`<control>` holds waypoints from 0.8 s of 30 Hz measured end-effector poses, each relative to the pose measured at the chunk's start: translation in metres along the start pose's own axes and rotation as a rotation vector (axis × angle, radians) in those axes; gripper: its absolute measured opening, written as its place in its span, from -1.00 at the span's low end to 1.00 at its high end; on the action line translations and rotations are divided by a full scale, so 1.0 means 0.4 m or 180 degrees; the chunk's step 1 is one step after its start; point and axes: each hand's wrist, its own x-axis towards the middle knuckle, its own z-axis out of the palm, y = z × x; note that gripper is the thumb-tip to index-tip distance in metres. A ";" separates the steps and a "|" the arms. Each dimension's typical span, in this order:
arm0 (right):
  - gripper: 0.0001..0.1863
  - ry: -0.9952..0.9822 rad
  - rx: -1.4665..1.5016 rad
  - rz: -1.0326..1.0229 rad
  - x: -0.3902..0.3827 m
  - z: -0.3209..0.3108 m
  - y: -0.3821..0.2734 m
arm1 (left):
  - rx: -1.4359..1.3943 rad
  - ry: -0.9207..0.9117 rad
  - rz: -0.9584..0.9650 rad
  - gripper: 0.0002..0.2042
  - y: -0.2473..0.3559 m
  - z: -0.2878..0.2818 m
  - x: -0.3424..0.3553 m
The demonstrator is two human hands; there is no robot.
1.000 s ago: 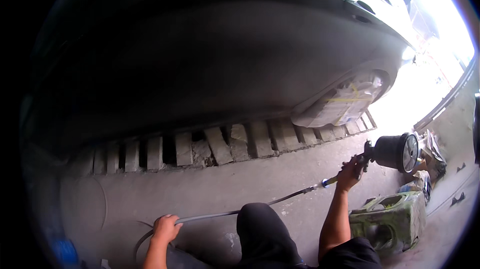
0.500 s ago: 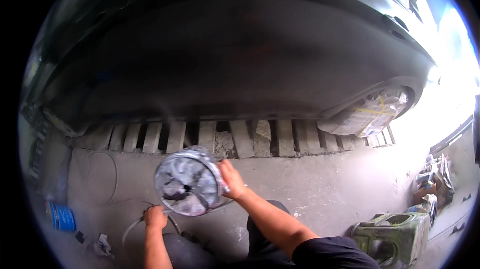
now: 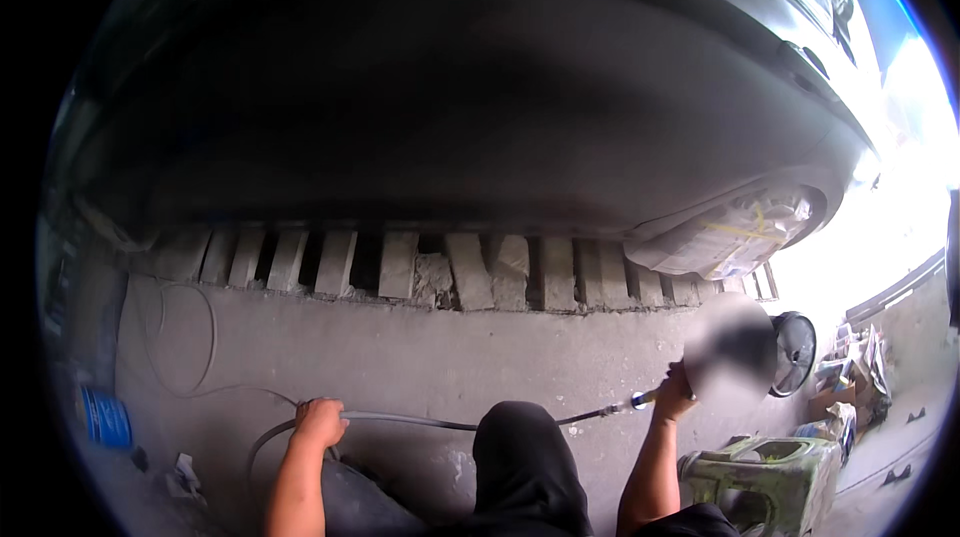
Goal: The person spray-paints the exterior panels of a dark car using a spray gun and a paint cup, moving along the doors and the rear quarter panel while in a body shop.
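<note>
My left hand (image 3: 320, 422) is closed round a grey air hose (image 3: 410, 419) at the lower middle left, near my knee (image 3: 520, 452). Out to the right, my right hand (image 3: 675, 395) is wrapped round a spray gun with a round dark cup (image 3: 792, 355) on top; the gun's body is hidden in a pale blur. The hose runs to a coupling (image 3: 637, 401) below the gun. Ahead of me spreads the dark lower side of a car (image 3: 450, 107), with its right-hand wheel (image 3: 740, 232) masked in paper and yellow tape.
Concrete slats with dark gaps (image 3: 395, 267) line the floor (image 3: 380, 347) beneath the car. A blue bucket (image 3: 108, 419) stands at the left, near loops of hose. At the right are a paint-stained plastic stool (image 3: 760, 477) and a heap of papers and cardboard (image 3: 840, 392). Bright light fills the right edge.
Half a second ago my right hand held the gun at the middle; it has swung out to the right, close to where it was a second ago. My left hand stays on the hose.
</note>
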 end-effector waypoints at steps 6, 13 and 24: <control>-0.80 -0.0655 0.0714 -0.0368 -0.070 0.143 0.039 | 0.0030 -0.0077 -0.0354 -0.81 -0.030 0.001 -0.013; -0.60 -0.2718 -0.0547 -0.1658 -0.418 0.519 -0.164 | -0.0075 0.0341 -0.1351 -0.82 -0.093 -0.007 -0.050; -0.69 -0.3312 -0.0563 -0.1210 -0.388 0.511 -0.114 | 0.0042 0.0561 -0.1635 -0.83 -0.113 0.006 -0.059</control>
